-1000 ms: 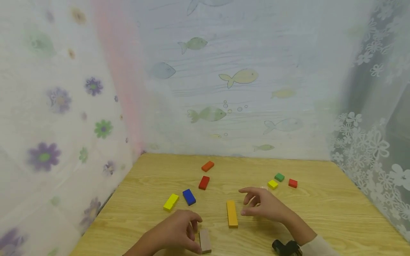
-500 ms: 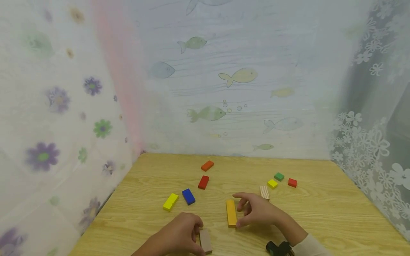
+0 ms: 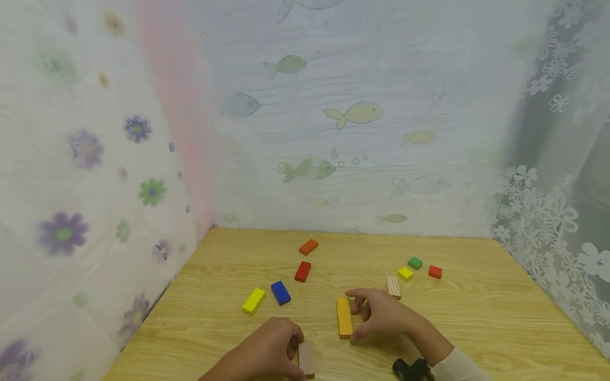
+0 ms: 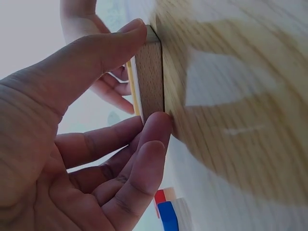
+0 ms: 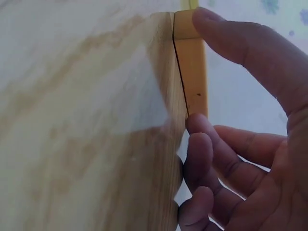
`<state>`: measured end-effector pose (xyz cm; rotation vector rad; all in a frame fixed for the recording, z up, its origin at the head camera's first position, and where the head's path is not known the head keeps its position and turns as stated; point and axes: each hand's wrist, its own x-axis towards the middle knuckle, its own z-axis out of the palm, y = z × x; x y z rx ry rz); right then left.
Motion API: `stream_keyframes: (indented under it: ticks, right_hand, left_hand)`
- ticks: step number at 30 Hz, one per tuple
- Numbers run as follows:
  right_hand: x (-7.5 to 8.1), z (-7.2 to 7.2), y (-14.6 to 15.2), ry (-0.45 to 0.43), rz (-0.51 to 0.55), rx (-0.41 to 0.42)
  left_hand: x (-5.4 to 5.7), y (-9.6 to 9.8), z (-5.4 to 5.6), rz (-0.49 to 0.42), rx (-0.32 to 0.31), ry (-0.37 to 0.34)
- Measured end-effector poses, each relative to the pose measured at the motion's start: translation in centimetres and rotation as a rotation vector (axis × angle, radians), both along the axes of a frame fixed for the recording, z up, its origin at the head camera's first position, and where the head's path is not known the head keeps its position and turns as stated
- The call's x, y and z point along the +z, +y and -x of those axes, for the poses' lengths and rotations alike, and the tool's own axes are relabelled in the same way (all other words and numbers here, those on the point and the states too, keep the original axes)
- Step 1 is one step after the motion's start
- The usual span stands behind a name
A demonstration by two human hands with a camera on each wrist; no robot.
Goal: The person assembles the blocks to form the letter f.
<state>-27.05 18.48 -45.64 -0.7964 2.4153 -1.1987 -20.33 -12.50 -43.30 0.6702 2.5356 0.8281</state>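
Observation:
Along the table's near side, my left hand (image 3: pixel 267 349) pinches a plain wooden block (image 3: pixel 306 360) lengthwise. The left wrist view puts the thumb at one end of that block (image 4: pixel 150 77) and fingertips at the other. To the right, my right hand (image 3: pixel 383 317) spans a longer orange-yellow block (image 3: pixel 344 317) lying flat. Seen from the right wrist, thumb and a finger meet opposite ends of the orange-yellow block (image 5: pixel 191 72). Both blocks lie on the wood-grain table, roughly parallel, with a gap between them.
Left of centre lie yellow (image 3: pixel 254 301), blue (image 3: pixel 280 292), red (image 3: pixel 302 271) and orange (image 3: pixel 308 247) blocks. Behind the right hand are a striped wooden block (image 3: pixel 393 287) and small yellow (image 3: pixel 405 273), green (image 3: pixel 415 263) and red (image 3: pixel 435 272) blocks. A black device (image 3: pixel 412 369) sits at the right wrist.
My right hand has moved left and down to the orange-yellow block, uncovering the striped block. My left hand has shifted slightly right and closed in on the plain wooden block.

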Motion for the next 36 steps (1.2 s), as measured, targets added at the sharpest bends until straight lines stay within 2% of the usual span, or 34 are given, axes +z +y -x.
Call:
stream_keyframes:
  ticks: [7, 16, 21, 29, 36]
  right_hand:
    - [-0.1, 0.0, -0.3, 0.035, -0.027, -0.009]
    - [-0.1, -0.2, -0.5, 0.08, -0.104, -0.038]
    - [-0.1, -0.2, -0.5, 0.124, -0.142, -0.039]
    - [0.1, -0.1, -0.6, 0.196, -0.157, -0.089]
    - [0.1, 0.2, -0.6, 0.217, -0.155, -0.103]
  left_hand:
    - [0.1, 0.1, 0.0, 0.019, -0.013, -0.001]
    - [0.0, 0.6, 0.2, 0.078, -0.054, 0.073]
    - [-0.1, 1.3, 0.5, 0.078, -0.076, 0.094]
    - [-0.2, 2.5, 0.9, 0.066, -0.11, 0.142]
    - [0.0, 3.7, 1.7, 0.072, -0.148, 0.214]
